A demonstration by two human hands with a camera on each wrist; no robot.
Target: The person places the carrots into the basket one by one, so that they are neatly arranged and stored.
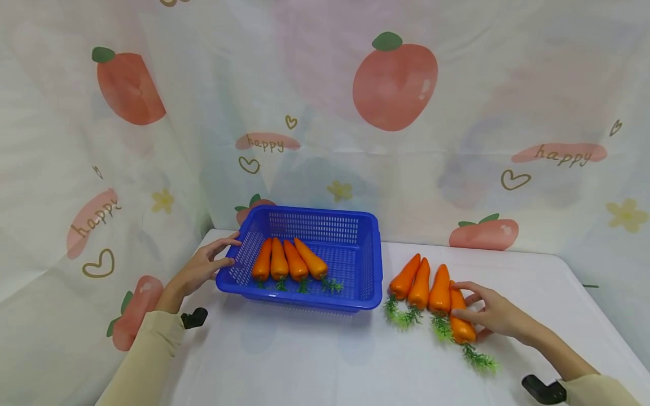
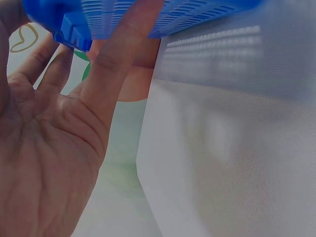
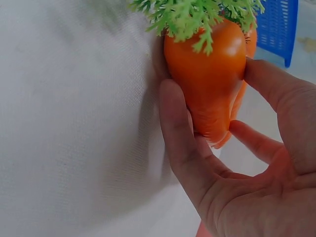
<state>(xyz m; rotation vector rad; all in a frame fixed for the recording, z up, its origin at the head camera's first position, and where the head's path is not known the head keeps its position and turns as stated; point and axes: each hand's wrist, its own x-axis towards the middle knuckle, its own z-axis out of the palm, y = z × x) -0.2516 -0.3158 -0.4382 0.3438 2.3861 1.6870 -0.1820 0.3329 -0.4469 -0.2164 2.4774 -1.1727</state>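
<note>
A blue plastic basket (image 1: 368, 265) stands on the table, with several orange carrots (image 1: 279, 259) side by side in its left half, green tops toward the front. At its left end my left hand (image 1: 200, 265) holds the rim with fingers and thumb; the left wrist view shows that hand (image 2: 54, 133) below the basket's wall (image 2: 207, 10). To the right of the basket lies a row of several carrots (image 1: 418, 285). My right hand (image 1: 492, 310) grips the rightmost carrot (image 1: 463, 327) around its sides. Close up, the fingers and thumb stand either side of that carrot (image 3: 207, 69).
A white cloth covers the table (image 1: 284, 361). Behind and to the left hangs a curtain (image 1: 315, 73) printed with fruit, hearts and the word "happy". Black straps (image 1: 543, 389) sit at both wrists.
</note>
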